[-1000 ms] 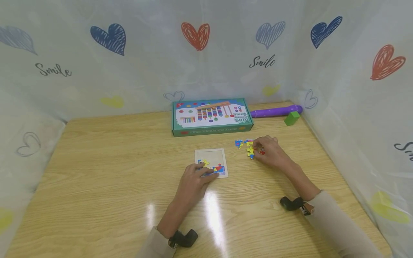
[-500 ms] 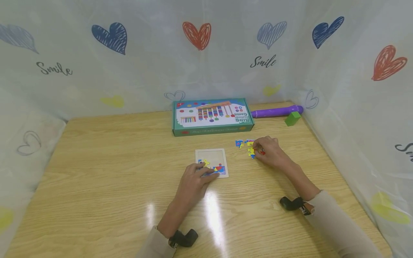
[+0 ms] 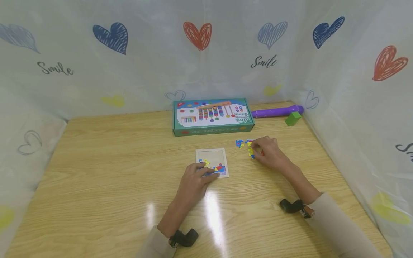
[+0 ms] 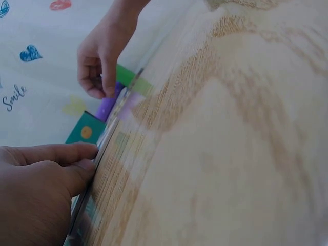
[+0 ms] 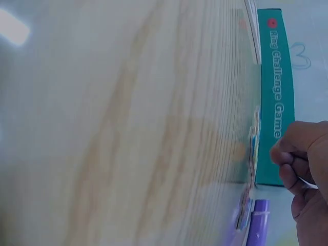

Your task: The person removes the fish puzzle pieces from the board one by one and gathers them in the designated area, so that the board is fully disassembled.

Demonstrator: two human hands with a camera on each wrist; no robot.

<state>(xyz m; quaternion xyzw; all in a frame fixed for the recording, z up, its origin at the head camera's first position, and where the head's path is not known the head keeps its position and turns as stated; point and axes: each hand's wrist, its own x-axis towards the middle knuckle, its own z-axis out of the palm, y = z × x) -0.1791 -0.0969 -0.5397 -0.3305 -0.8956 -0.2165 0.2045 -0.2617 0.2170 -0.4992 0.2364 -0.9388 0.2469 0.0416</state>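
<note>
In the head view a small white-framed puzzle board [image 3: 209, 154] lies on the table, with some coloured pieces in its lower part. My left hand [image 3: 193, 181] rests on the board's lower left, its fingers reaching over the pieces. In the left wrist view, that hand's index finger and thumb touch the board's thin edge. My right hand [image 3: 270, 152] is above several loose puzzle pieces [image 3: 240, 143], its fingers curled with the tips close together. The right wrist view shows no piece at its fingertips [image 5: 279, 155]; whether a small one is hidden between them is unclear.
A green Ring Challenge Game box [image 3: 213, 117] lies at the back of the wooden table [image 3: 113, 172]. Beside it are a purple stick-like object [image 3: 275, 111] and a green block [image 3: 293, 119]. A white curtain [image 3: 145, 53] printed with hearts surrounds the table.
My right hand has shifted very slightly left over the loose pieces, covering them a little differently. My left hand stays on the board, and the view has drifted slightly.
</note>
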